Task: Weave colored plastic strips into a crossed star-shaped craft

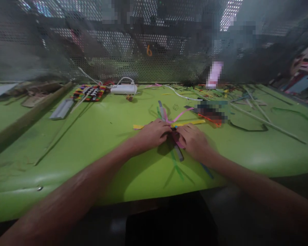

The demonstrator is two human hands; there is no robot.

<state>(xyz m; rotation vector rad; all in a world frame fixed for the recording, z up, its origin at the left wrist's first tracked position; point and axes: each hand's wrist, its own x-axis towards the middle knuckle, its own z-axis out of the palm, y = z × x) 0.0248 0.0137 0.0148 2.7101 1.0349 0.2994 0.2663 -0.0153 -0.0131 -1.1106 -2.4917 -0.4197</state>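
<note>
Close together at the middle of the green table (97, 136), both hands pinch a bundle of crossing coloured strips. My left hand (157, 131) has its fingers closed on the bundle's left side; my right hand (192, 138) is closed on its right side. A pink strip (181, 114) curls up and away behind the fingers. Yellow strip ends (199, 122) stick out to both sides. A grey strip (179, 153) and a green strip (178, 169) point toward the table's front edge. A blue strip (207, 171) shows below my right wrist. The crossing itself is mostly hidden by the fingers.
Behind stand a perforated metal screen (149, 68), a white power strip (124, 89) and a colourful woven piece (89, 93). A grey block (62, 109) and thin sticks lie left. Right are a dark tool with orange (212, 114), scattered strips and a long stick (272, 124).
</note>
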